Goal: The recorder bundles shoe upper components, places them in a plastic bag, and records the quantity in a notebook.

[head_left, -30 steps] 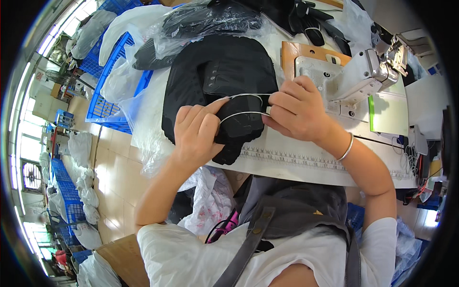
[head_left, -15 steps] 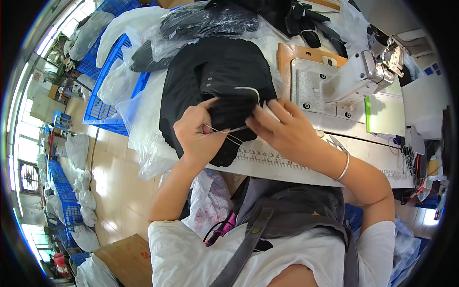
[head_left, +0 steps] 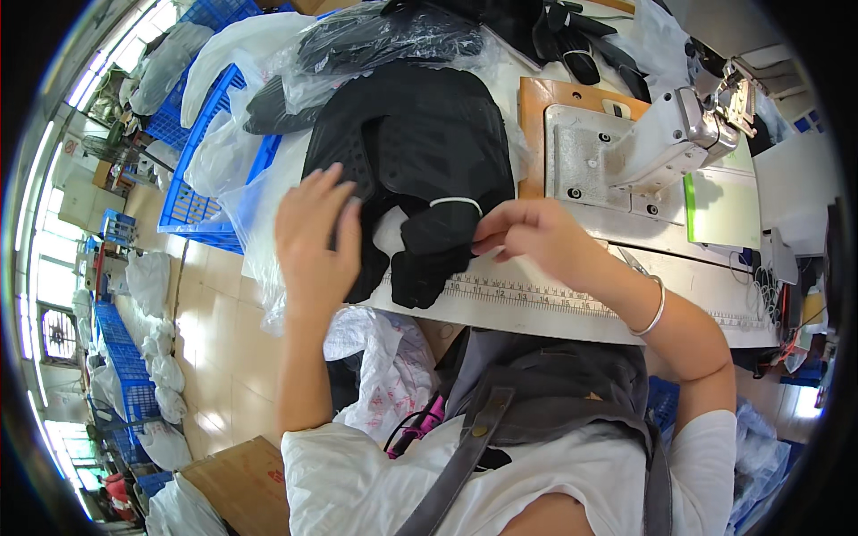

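A large black padded fabric piece (head_left: 438,116), with a cut-out in its near side, lies on the white sewing table. Its left part has a row of small holes. A thin white cord (head_left: 456,200) loops around the narrow near flap on the right. My left hand (head_left: 317,237), fingers spread, is over the left edge of the piece and holds nothing. Beside the flap, my right hand (head_left: 541,239) has its thumb and fingers bent together at the black edge; the fingertips are partly hidden.
A sewing machine (head_left: 666,143) stands at the right on a metal plate, near a green-edged pad (head_left: 724,210). Scissors (head_left: 633,261) lie by my right wrist. A printed ruler (head_left: 518,293) runs along the front edge. Blue crates (head_left: 201,201) with plastic bags stand left.
My left hand has let go of the cord and moved left, its fingers opening. The cord strands stretched between the hands are gone from view; the cord now sits around the flap.
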